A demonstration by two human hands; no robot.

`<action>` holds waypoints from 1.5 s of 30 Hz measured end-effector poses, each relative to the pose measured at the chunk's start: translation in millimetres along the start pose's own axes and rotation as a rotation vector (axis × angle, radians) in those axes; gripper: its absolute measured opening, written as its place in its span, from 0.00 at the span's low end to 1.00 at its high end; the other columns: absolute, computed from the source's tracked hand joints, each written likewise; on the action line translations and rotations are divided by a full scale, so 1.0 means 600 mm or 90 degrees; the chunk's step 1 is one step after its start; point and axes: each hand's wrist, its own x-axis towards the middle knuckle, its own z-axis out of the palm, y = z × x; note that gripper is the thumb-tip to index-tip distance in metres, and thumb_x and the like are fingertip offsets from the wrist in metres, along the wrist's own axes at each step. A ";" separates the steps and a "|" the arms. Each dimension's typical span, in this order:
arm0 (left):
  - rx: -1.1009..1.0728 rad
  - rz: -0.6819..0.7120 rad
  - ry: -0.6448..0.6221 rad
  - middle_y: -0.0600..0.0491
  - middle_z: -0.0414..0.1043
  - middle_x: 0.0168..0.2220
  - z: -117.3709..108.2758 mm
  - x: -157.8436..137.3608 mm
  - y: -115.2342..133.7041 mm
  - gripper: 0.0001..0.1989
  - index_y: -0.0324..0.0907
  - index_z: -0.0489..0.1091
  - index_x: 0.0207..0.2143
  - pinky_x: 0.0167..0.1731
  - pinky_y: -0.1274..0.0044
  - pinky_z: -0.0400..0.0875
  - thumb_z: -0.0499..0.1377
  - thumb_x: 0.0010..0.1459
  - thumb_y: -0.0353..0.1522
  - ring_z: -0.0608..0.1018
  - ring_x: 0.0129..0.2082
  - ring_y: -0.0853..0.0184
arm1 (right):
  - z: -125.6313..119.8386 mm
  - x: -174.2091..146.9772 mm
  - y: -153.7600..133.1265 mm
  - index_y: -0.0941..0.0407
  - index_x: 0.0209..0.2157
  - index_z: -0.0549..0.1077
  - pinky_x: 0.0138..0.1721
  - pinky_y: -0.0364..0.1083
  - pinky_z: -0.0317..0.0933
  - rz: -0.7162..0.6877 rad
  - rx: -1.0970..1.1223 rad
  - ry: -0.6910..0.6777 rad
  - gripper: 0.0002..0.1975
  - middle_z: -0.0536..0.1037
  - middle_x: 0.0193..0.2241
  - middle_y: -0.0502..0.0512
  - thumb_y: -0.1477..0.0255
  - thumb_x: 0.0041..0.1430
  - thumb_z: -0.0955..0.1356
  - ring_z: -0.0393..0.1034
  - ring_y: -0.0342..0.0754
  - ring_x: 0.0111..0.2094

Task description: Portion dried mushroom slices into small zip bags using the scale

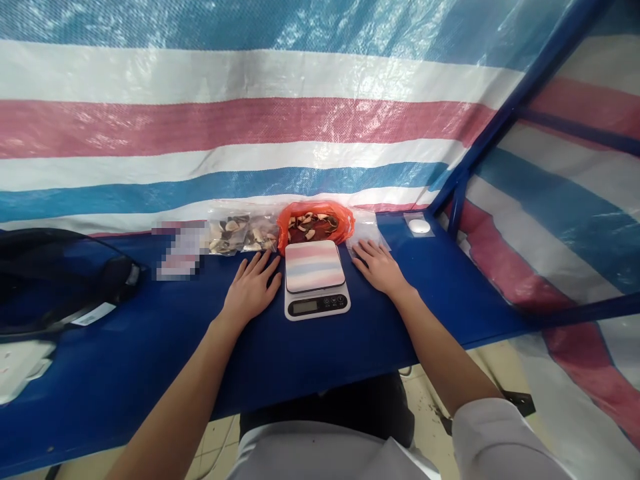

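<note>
Your left hand (250, 291) and right hand (383, 270) are resting, fingers (261, 263) released. An orange plastic bag (346, 224) and clear plastic bags (217, 225) are holding brown-and-cream pieces (310, 235).

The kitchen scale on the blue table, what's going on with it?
Somebody has both hands resting palm down, one on each side of the kitchen scale on the blue table. Neither hand is gripping anything. The left hand is near clear bags of sliced-looking pieces, and the right hand's fingers are over the edge of another clear bag. Behind the scale, an orange bag sits open with more pieces inside.
</note>
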 end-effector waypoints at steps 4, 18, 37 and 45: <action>-0.005 -0.008 -0.006 0.44 0.58 0.70 -0.003 0.001 0.003 0.27 0.39 0.66 0.65 0.68 0.57 0.54 0.47 0.69 0.38 0.61 0.70 0.50 | -0.003 -0.001 -0.002 0.55 0.62 0.71 0.67 0.61 0.55 0.001 -0.006 -0.012 0.23 0.69 0.65 0.59 0.63 0.72 0.60 0.59 0.60 0.68; -0.042 -0.007 0.030 0.44 0.61 0.68 0.002 -0.001 0.005 0.26 0.42 0.68 0.64 0.68 0.55 0.54 0.48 0.68 0.38 0.63 0.69 0.50 | -0.019 0.066 0.020 0.53 0.61 0.71 0.65 0.56 0.61 0.041 0.074 -0.039 0.21 0.70 0.64 0.56 0.65 0.71 0.61 0.60 0.55 0.68; -0.064 -0.009 0.032 0.45 0.61 0.68 0.004 0.001 0.004 0.25 0.42 0.69 0.63 0.68 0.56 0.54 0.48 0.68 0.38 0.62 0.69 0.51 | -0.009 0.053 0.017 0.48 0.46 0.81 0.51 0.47 0.71 0.076 0.084 0.070 0.14 0.81 0.52 0.49 0.64 0.70 0.64 0.77 0.51 0.52; -0.079 -0.018 0.042 0.47 0.63 0.68 0.004 0.001 0.004 0.25 0.43 0.69 0.62 0.68 0.58 0.54 0.49 0.68 0.39 0.63 0.69 0.52 | -0.014 0.050 0.019 0.50 0.47 0.81 0.51 0.48 0.71 0.068 0.122 0.118 0.17 0.82 0.51 0.52 0.63 0.69 0.62 0.78 0.53 0.51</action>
